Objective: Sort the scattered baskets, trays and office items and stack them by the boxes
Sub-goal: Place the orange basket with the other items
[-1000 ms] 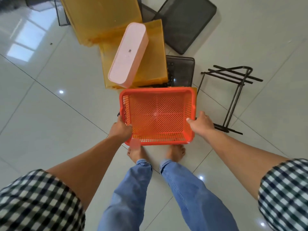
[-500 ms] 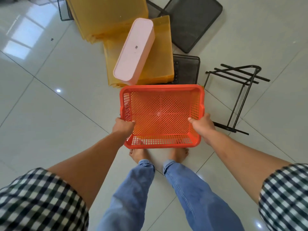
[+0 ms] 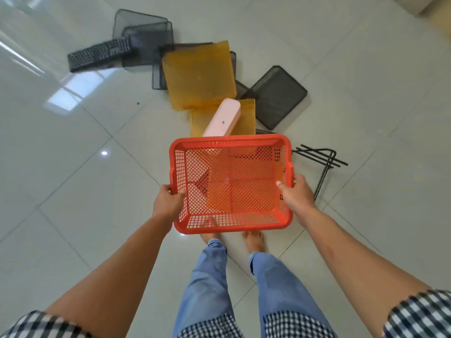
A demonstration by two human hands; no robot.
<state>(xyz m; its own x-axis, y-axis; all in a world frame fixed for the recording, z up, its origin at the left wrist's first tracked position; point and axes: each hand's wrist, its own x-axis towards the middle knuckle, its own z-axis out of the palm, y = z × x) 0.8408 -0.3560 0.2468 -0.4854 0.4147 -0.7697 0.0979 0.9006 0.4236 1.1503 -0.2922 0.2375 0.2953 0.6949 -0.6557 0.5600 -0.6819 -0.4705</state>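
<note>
We hold the orange basket [image 3: 230,140] in the air above our bare feet, our left hand [image 3: 168,203] and right hand [image 3: 296,195] each curled over a side rim. Just beyond it a pink box [image 3: 225,118] lies on yellow trays [image 3: 199,74], with a black wire rack [image 3: 324,162] to the right.

A: What sort of place is it?

B: Indoor room, prob. a home. Glossy pale tiled floor [image 3: 73,203] w/ a window reflection [image 3: 70,96] in it, and the person's bare feet [image 3: 253,240] on the tiles.

A: Not an office?

B: Can't tell for sure. Office gear lies straight on the floor: black keyboard [image 3: 97,56], black mesh trays [image 3: 278,96], amber plastic trays [image 3: 199,74].
</note>
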